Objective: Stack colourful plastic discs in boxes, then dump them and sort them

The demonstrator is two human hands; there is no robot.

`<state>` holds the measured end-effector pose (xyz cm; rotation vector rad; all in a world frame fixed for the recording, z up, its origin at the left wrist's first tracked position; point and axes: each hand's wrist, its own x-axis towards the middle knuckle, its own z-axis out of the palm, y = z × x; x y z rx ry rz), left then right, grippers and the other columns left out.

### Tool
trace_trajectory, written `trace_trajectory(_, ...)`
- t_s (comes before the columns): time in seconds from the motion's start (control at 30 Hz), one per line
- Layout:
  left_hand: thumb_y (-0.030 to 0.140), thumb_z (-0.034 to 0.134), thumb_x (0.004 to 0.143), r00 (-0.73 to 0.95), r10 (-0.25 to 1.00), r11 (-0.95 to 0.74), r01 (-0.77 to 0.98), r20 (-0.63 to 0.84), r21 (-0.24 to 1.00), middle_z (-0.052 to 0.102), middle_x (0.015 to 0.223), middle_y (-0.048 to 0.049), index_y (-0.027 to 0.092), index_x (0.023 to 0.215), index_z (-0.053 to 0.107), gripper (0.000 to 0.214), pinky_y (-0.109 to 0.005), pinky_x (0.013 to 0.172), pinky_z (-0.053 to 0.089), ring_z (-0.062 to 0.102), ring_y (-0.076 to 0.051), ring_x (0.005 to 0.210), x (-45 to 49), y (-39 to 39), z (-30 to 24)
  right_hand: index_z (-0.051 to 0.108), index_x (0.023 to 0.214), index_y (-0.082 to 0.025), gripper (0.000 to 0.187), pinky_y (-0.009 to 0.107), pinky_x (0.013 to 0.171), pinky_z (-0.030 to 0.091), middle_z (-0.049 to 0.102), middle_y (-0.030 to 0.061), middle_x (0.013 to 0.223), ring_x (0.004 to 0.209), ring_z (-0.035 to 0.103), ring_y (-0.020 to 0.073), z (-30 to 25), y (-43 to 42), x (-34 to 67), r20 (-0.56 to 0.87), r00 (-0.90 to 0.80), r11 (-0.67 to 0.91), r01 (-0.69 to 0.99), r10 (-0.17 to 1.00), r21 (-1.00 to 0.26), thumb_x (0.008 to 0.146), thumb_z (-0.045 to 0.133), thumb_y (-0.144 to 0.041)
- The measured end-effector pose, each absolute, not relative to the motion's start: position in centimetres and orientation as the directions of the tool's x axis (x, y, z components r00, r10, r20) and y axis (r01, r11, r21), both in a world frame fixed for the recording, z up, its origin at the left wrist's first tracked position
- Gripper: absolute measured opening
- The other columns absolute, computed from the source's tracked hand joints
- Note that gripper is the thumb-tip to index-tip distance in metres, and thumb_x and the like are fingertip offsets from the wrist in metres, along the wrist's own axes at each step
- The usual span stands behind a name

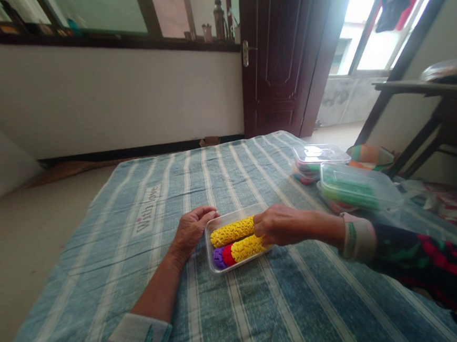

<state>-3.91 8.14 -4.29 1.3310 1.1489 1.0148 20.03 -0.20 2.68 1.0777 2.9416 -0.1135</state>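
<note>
In front of me a clear plastic container (208,254) lies on the striped cloth. Two knitted-looking rolls sit inside it, side by side. The far one is a yellow roll (232,232); the near one is a multicoloured roll (244,249), yellow with a red band and a purple end. My left hand (193,226) grips the container's far left corner, fingers bent at the rim. My right hand (278,225) is closed over the right end of the rolls; its fingers hide what they pinch, apparently the yellow roll's end.
On the right are a stack of lidded containers (322,154) and another container (358,187) with green contents. The striped cloth (161,271) covers the surface under my hands. Beyond it stand a dark door (275,56) and, at the far right, a dark table (423,90).
</note>
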Motion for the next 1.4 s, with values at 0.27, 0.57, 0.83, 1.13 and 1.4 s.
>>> trace_trajectory(0.27, 0.046, 0.075, 0.063, 0.183, 0.983, -0.026, 0.091, 0.009, 0.996, 0.074, 0.079, -0.0032, 0.016, 0.083, 0.070, 0.036, -0.029, 0.073, 0.049, 0.067, -0.017, 0.072, -4.2, 8.4, -4.6, 0.062, 0.068, -0.015, 0.019, 0.024, 0.055, 0.029, 0.059, 0.0017, 0.075, 0.061, 0.048, 0.0090, 2.6, -1.0, 21.7, 0.293, -0.594, 0.653, 0.736, 0.749, -0.178, 0.086, 0.059, -0.018)
trace_trajectory(0.57, 0.053, 0.072, 0.067, 0.247, 0.969, -0.025, 0.116, -0.005, 0.993, 0.073, 0.078, -0.0052, 0.014, 0.082, 0.070, 0.042, -0.029, 0.069, 0.047, 0.065, -0.019, 0.072, -4.4, 7.8, -4.0, 0.064, 0.076, -0.017, 0.015, 0.028, 0.066, 0.048, 0.064, 0.0042, 0.076, 0.067, 0.059, 0.0145, -1.8, -2.3, 22.8, 0.596, 0.003, 0.440, 0.671, 0.803, -0.596, 0.086, 0.056, -0.026)
trace_trajectory(0.83, 0.050, 0.067, 0.070, 0.356, 0.934, -0.151, 0.373, 0.010, 0.915, 0.073, 0.084, -0.0042, 0.017, 0.085, 0.075, 0.037, -0.031, 0.077, 0.047, 0.063, -0.023, 0.083, -4.7, 6.9, -2.2, 0.066, 0.106, -0.014, 0.043, 0.036, 0.080, 0.054, 0.071, 0.0103, 0.099, 0.088, 0.068, 0.0224, -6.0, -1.1, 22.2, 0.192, 0.183, 0.124, 0.330, 0.964, -0.936, 0.078, 0.063, -0.047)
trace_trajectory(1.13, 0.048, 0.063, 0.073, 0.466, 0.884, -0.218, 0.442, -0.015, 0.870, 0.071, 0.088, -0.0047, 0.018, 0.071, 0.075, 0.032, -0.028, 0.075, 0.046, 0.061, -0.021, 0.083, -4.2, 6.4, -1.3, 0.067, 0.105, -0.017, 0.039, 0.033, 0.086, 0.049, 0.068, 0.0071, 0.106, 0.097, 0.063, 0.0207, -6.4, -1.6, 22.2, 0.216, 0.048, 0.187, 0.344, 0.975, -0.920, 0.085, 0.054, -0.048)
trace_trajectory(1.4, 0.047, 0.065, 0.073, 0.424, 0.904, -0.117, 0.378, -0.060, 0.918, 0.067, 0.068, -0.0023, 0.017, 0.067, 0.073, 0.031, -0.026, 0.062, 0.043, 0.057, -0.018, 0.066, -4.0, 6.2, -1.4, 0.068, 0.103, -0.018, 0.039, 0.031, 0.083, 0.047, 0.069, 0.0051, 0.100, 0.093, 0.062, 0.0196, -6.0, -1.8, 22.3, 0.256, 0.054, 0.214, 0.402, 0.965, -0.890, 0.088, 0.051, -0.049)
